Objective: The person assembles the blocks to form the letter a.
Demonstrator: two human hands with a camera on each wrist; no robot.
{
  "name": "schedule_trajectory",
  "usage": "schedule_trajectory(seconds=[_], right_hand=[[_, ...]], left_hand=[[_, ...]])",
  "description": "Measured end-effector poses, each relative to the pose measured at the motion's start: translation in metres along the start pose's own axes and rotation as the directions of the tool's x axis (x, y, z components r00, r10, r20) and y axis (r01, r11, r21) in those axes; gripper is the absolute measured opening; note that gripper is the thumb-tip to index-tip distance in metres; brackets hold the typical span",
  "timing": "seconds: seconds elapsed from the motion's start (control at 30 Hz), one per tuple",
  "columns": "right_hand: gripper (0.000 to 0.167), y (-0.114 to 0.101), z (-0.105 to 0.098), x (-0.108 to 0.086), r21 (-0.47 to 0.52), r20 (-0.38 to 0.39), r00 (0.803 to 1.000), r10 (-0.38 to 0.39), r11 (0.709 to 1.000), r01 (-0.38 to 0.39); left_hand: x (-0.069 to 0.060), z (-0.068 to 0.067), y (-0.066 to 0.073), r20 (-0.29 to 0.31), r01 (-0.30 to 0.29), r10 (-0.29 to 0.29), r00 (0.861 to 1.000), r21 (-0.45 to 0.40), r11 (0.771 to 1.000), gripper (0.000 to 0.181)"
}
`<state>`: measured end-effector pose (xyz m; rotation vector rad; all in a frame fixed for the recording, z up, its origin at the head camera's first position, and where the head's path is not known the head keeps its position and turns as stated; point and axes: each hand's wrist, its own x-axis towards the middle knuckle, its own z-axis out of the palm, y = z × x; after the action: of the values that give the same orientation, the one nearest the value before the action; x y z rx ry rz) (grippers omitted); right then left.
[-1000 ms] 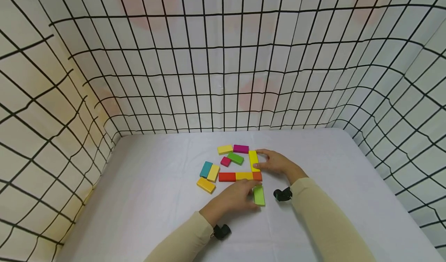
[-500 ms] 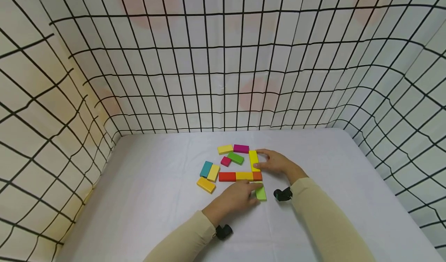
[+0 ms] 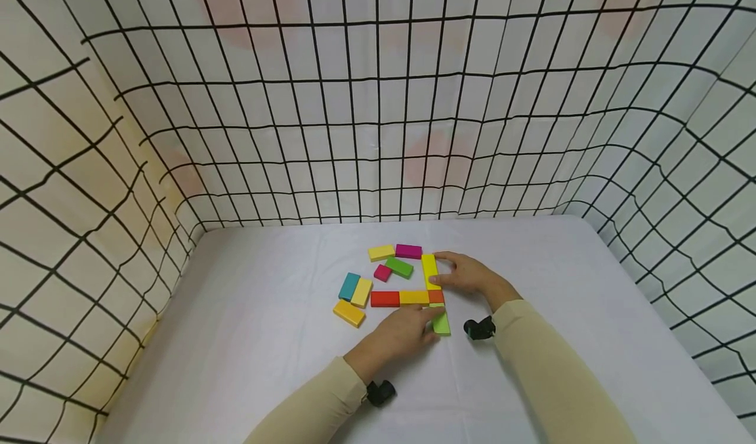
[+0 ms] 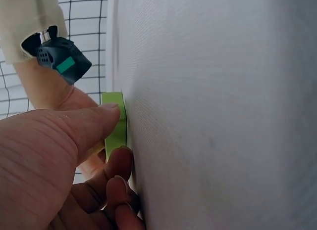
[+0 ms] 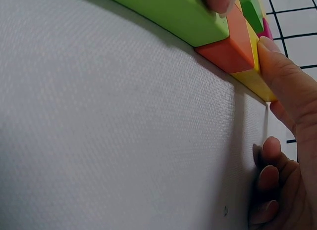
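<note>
My left hand (image 3: 397, 336) holds a light green block (image 3: 440, 324) between thumb and fingers. In the left wrist view the thumb lies over this block (image 4: 115, 133). In the right wrist view its end touches an orange-red block (image 5: 228, 54). The right hand (image 3: 469, 277) grips a long yellow block (image 3: 430, 270), which meets the far side of the orange-red one. Leftward from there run an amber block (image 3: 413, 298) and a red block (image 3: 385, 299) in a straight row.
Loose blocks lie behind and left of the row: pale yellow (image 3: 380, 254), magenta (image 3: 409, 252), green (image 3: 399, 267), small crimson (image 3: 382, 273), teal (image 3: 349, 286), cream (image 3: 361, 293) and orange-yellow (image 3: 349, 313). A black wire grid (image 3: 378, 80) encloses the white table (image 3: 254, 339).
My left hand has slid the light green block away from me, closing the gap to the orange-red block. The right hand and yellow block have stayed in place.
</note>
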<state>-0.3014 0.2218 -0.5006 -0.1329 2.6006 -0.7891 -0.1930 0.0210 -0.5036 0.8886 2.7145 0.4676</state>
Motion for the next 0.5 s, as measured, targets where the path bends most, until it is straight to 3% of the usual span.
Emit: schedule_trajectory(seconds=[0.5], right_hand=[[0.085, 0.0034, 0.0, 0.0018, -0.014, 0.009, 1.0, 0.001, 1.0, 0.0]], left_hand=[[0.0008, -0.0014, -0.0008, 0.009, -0.003, 0.004, 1.0, -0.032, 0.999, 0.057]])
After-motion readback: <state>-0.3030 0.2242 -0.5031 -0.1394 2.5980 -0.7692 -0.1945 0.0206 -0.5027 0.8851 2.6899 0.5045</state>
